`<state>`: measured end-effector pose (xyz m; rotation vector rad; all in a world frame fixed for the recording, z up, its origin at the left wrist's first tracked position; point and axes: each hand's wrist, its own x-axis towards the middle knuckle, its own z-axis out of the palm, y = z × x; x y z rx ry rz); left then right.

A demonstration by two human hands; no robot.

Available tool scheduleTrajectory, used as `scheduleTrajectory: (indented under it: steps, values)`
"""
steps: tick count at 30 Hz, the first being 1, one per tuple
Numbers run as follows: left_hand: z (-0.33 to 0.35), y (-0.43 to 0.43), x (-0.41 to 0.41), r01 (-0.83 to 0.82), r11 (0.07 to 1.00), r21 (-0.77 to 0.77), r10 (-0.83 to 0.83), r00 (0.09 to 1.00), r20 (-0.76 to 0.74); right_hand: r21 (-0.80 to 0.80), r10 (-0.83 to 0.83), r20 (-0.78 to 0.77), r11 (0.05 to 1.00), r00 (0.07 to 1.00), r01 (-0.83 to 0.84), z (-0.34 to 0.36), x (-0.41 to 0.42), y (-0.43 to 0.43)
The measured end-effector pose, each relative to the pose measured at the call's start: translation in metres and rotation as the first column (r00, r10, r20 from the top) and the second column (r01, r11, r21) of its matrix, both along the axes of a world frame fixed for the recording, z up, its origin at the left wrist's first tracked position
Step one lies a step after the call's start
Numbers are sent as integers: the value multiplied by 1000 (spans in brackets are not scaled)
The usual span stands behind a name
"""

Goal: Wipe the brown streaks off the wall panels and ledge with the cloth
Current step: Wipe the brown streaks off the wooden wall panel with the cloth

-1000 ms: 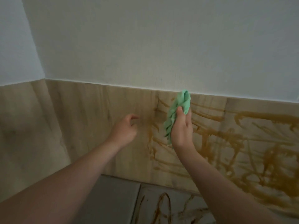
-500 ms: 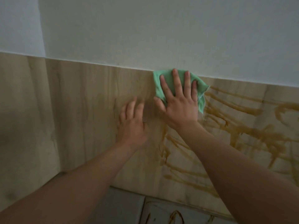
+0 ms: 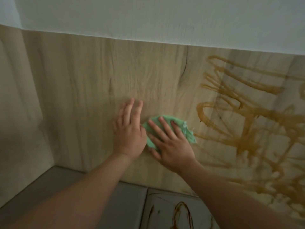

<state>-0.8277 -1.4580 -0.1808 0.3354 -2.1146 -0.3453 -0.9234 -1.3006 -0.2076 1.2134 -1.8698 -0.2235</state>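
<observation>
A green cloth [image 3: 188, 131] lies flat against the wood-grain wall panel [image 3: 85, 90]. My right hand [image 3: 171, 142] presses it to the panel with fingers spread. Just left of it, my left hand [image 3: 129, 129] rests flat and bare on the panel. Brown streaks [image 3: 244, 116] cover the panel to the right of the cloth. The panel above and left of my hands shows no streaks. More brown streaks [image 3: 181, 214] mark the grey ledge [image 3: 115, 200] below.
A white wall [image 3: 148, 17] rises above the panels. A side panel [image 3: 14, 113] meets the back panel in a corner at the left. The ledge has a seam between two grey tiles near the middle.
My right hand has slid the cloth down from the panel's top edge to mid-height. The streaks along that path are gone. My left hand stays flat on the panel.
</observation>
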Motion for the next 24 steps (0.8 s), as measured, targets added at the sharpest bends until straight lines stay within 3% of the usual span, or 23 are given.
scheduleTrajectory:
  steps: [4,7,12,15,19,21,24]
  values:
    - [-4,-14,9,41,998,-46,-31,979,203,172,36,3,985,999,-36,-54,-1,12]
    - [1,-24,16,-1,992,-130,40,953,302,227,72,-84,972,994,-51,-34,-8,23]
    - [2,-42,20,84,977,-197,-34,969,243,-170,-48,-68,985,997,35,62,-10,18]
    - [-2,-34,20,100,980,-172,-68,981,182,-233,-83,4,969,997,81,63,0,6]
    - [-34,-19,20,62,993,-99,-53,994,93,-40,-27,66,999,997,30,-7,5,13]
    - [-59,-16,20,33,998,-55,-25,990,136,75,17,38,997,999,-20,-48,1,24]
    - [-94,-12,14,0,998,-67,17,969,245,86,46,-35,995,998,-43,-80,-4,28]
